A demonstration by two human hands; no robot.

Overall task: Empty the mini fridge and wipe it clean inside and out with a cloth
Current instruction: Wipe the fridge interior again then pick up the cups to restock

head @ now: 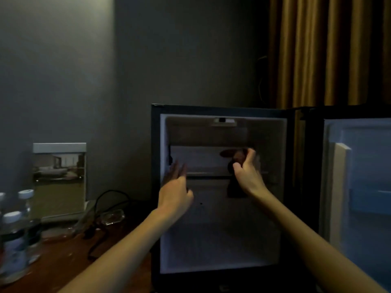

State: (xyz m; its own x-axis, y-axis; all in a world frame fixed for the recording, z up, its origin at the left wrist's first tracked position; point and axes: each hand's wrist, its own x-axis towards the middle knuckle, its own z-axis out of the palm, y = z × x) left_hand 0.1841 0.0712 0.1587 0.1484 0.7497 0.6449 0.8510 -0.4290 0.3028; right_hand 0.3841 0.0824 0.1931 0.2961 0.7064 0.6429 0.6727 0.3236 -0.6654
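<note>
A black mini fridge (156, 157) stands on a wooden table with its door (359, 166) swung open to the right. Its pale inside (211, 240) holds no items that I can see. A shelf (207, 173) crosses the middle. My left hand (175, 187) reaches in at the left with straight fingers, close to the shelf's left end. My right hand (247, 174) is at shelf height on the right and grips a dark cloth (232, 189), which hangs down below the hand against the back wall.
Water bottles (14, 240) stand at the table's left edge. Behind them is a framed stand-up card (59, 178), with a black cable (101, 208) and a glass dish (112, 216) beside it. Brown curtains (328, 49) hang behind the fridge on the right.
</note>
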